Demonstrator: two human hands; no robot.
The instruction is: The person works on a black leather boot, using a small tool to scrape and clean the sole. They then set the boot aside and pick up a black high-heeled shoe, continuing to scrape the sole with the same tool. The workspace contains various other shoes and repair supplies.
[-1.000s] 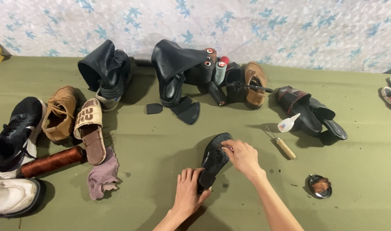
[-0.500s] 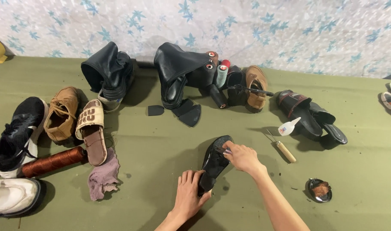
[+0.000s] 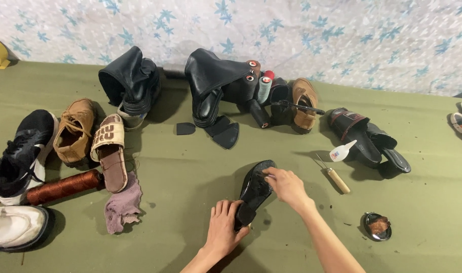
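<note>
Black shoe sole lying near the front of the green tabletop, pinned at its near end by the closed left hand and pressed at its far end under the curled fingertips of the right hand. Step judged as pressing or seating the sole's upper edge. Next move calls for a steady hold at the near end and firm, even fingertip pressure along the rim; awl and glue bottle just right, untouched.

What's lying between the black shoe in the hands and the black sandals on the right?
In the head view, a wooden-handled awl lies between the black shoe and the black sandals.
</note>
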